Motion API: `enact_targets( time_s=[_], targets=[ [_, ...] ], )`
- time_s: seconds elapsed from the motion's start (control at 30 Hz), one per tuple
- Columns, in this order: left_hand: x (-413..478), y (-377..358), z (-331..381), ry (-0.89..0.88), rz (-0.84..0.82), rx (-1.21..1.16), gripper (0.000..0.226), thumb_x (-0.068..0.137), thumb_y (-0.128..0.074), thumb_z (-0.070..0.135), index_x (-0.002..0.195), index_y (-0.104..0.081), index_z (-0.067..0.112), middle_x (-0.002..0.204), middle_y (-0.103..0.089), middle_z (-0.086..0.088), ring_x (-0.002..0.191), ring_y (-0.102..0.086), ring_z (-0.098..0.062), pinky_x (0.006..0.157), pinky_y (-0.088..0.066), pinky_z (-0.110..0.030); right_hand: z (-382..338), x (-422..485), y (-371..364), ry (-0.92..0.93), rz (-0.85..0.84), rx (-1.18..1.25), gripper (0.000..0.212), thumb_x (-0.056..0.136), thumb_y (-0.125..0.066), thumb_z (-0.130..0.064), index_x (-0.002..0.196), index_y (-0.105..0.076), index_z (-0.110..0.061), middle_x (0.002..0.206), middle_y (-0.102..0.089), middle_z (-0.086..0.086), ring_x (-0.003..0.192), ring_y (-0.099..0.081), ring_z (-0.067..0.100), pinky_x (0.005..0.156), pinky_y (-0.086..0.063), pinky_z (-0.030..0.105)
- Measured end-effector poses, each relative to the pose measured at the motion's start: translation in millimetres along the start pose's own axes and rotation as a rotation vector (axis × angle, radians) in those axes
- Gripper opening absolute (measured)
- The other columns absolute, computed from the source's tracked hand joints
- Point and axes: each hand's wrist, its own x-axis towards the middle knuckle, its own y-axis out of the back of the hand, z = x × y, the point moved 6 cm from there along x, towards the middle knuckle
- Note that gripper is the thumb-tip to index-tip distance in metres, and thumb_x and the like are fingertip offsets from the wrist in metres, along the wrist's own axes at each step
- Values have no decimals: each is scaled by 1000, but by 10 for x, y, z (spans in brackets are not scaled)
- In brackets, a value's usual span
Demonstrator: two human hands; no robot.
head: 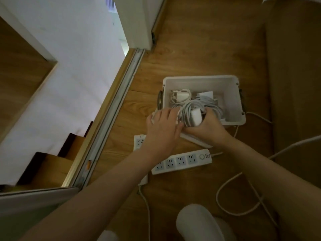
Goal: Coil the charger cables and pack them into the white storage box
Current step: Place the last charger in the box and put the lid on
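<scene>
storage box (232,94): white matt plastic | floor (191,49): smooth wood | power strip (182,161): white plastic

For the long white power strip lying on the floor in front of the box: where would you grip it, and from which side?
Grip the power strip across its narrow width near the switch end, coming down from above. It lies flat, sockets up, on the wood floor, so only its long edges offer opposing faces; the left forearm crosses over its other end.
</scene>
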Motion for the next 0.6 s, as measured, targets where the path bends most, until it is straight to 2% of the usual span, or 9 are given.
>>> enact_targets(
  time_s=[0.03, 0.13, 0.27, 0.33, 0.43, 0.47, 0.53, 0.6],
  targets=[
    [80, -97, -82, -4, -16, 49, 47, 96, -30, 38, 140, -33, 24, 137, -41, 1, 129, -33, -19, 109, -20, -42, 63, 114, 53, -5, 28, -29, 96, 51, -85, -51, 126, -40, -11, 113, -56, -6, 102, -54, 9, 86, -48, 27],
    [296, -440, -333, -16, -114, 238, 47, 96, -43, 30, 141, -30, 27, 142, -36, 2, 134, -27, -20, 112, -18, -47, 225, 459, 150, -39, 60, -133, 80, 66, -83, -28, 126, -35, -6, 108, -48, 0, 100, -49, 14, 82, -42, 27],
    [443, -821, -557, -28, -196, 319, 43, 94, -49, 24, 135, -37, 27, 138, -41, 2, 132, -30, -22, 111, -18, -49, 425, 915, 66, -82, 83, -287, 86, 65, -83, -31, 129, -33, -2, 123, -50, 13, 113, -50, 27, 85, -43, 33],
    [497, -925, -613, -40, -162, 291, 39, 91, -50, 13, 127, -43, 25, 130, -46, 3, 126, -36, -22, 109, -23, -45, 554, 1109, -74, -110, 66, -326, 95, 64, -83, -34, 134, -29, -1, 129, -49, 15, 118, -49, 29, 90, -44, 37],
    [549, -973, -652, -36, -66, 237, 37, 85, -52, 1, 115, -51, 23, 116, -53, 3, 115, -43, -24, 102, -28, -40, 668, 1297, -259, -147, 60, -397, 95, 65, -83, -38, 133, -28, -1, 125, -50, 16, 114, -51, 30, 81, -45, 37],
    [549, -979, -659, -35, -38, 216, 35, 84, -53, -1, 111, -54, 22, 113, -55, 1, 113, -44, -25, 99, -30, -40, 695, 1336, -309, -164, 57, -408, 95, 65, -83, -38, 133, -28, -1, 126, -49, 16, 115, -50, 31, 82, -45, 38],
    [537, -982, -681, -39, 8, 174, 31, 82, -56, -2, 104, -58, 20, 107, -58, -1, 109, -48, -27, 97, -31, -42, 712, 1376, -411, -189, 39, -448, 98, 66, -81, -41, 136, -25, 0, 133, -43, 16, 121, -45, 31, 93, -43, 39],
    [530, -991, -703, -51, 27, 169, 31, 82, -58, -2, 103, -59, 20, 105, -59, 0, 108, -49, -27, 97, -32, -42, 680, 1386, -501, -203, 11, -638, 101, 71, -75, -48, 140, -21, 1, 142, -30, 17, 130, -35, 30, 101, -37, 38]
  ],
)
